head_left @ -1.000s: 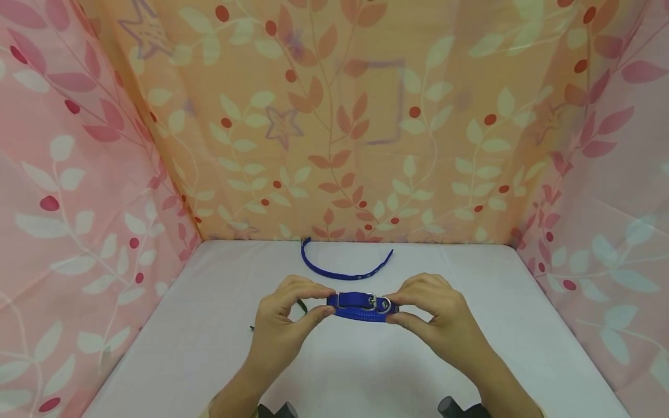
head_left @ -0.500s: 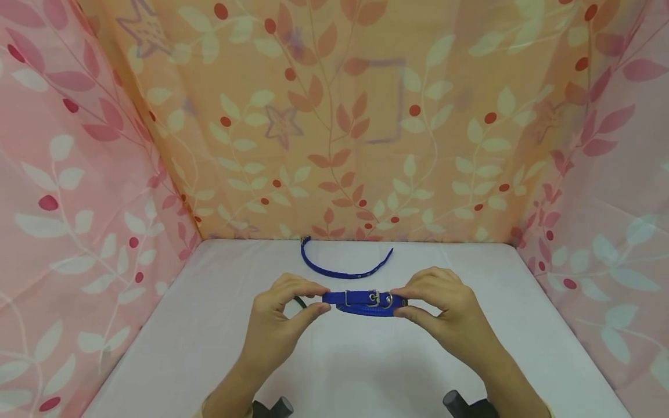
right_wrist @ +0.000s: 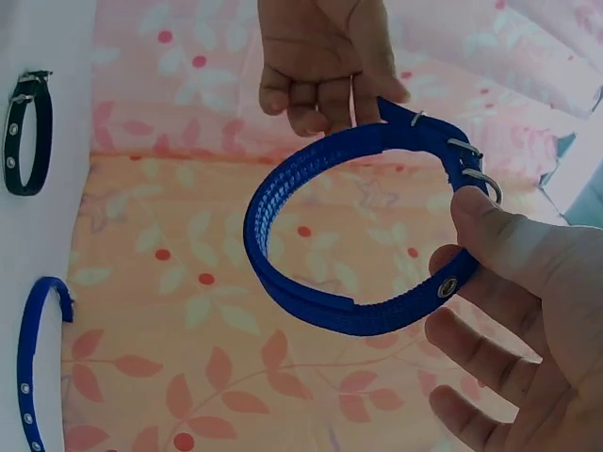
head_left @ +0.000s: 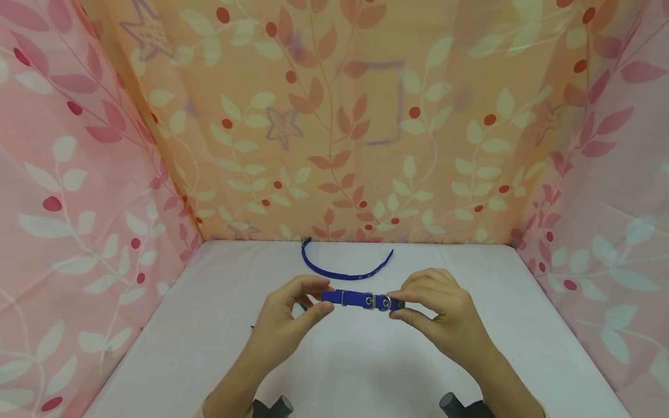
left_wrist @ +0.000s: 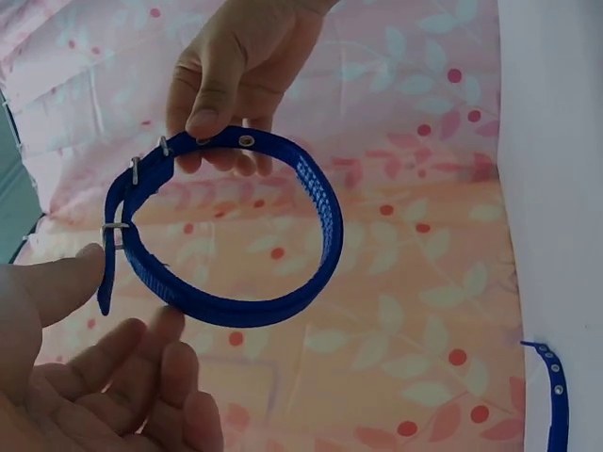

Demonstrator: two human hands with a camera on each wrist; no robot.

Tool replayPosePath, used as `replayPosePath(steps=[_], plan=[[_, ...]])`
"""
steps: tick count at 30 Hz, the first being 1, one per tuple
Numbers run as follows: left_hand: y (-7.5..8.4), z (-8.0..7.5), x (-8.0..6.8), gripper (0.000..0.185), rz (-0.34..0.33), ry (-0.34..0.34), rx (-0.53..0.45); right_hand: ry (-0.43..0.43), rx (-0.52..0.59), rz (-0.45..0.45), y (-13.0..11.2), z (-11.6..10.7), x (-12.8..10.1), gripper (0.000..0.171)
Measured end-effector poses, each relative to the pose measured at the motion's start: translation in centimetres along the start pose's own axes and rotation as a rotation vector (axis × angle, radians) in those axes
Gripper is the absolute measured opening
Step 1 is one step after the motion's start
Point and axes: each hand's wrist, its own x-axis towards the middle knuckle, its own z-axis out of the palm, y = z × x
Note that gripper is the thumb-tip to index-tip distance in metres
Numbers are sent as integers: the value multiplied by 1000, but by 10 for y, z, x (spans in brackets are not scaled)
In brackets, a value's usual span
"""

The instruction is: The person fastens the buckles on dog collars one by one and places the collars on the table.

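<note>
A blue collar [head_left: 358, 299] with a metal buckle and D-ring is fastened into a loop and held up over the table. My right hand [head_left: 444, 307] pinches it between thumb and fingers beside the D-ring, with an eyelet showing near the fingers in the right wrist view. The left thumb lies at the strap's free tail [left_wrist: 105, 292], which sticks out past a metal keeper. Other fingers of my left hand [head_left: 284, 319] are spread apart from the strap, one fingertip near the loop's lower side in the left wrist view.
A second blue collar [head_left: 340, 275] lies unfastened in a curve at the back of the white table [head_left: 460, 273]. A dark looped collar [right_wrist: 30, 141] lies on the table, mostly behind my left hand in the head view. Floral curtains [head_left: 334, 116] enclose the back and sides.
The left index finger has lifted off the strap, where it pinched with the thumb before. The collar has tilted so its far side no longer shows below the buckle side. The right hand keeps its pinch.
</note>
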Motion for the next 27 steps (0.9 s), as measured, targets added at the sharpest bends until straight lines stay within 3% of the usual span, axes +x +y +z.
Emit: replayPosePath(steps=[5,8,11,14,18,21,24,27], plan=[[2,1,1,31,-187,-133,61,56,-8,-122,0,2,4,24],[4,1,1,38,-262,-204,80,58,-4,-180,-1,1,6,24],[4,1,1,42,-285,-241,69,51,30,-219,-1,1,8,24],[4,0,0,42,-248,-246,35,37,65,-216,0,1,8,26],[5,0,0,44,-144,-221,-6,-8,36,-83,2,-2,3,43],[5,0,0,48,-76,-193,-17,-66,-38,110,1,-5,-1,65],[6,0,-1,52,-51,-177,-27,-126,-120,282,0,-6,-4,77],[5,0,-1,53,-32,-166,-29,-162,-154,396,0,-6,-5,77]])
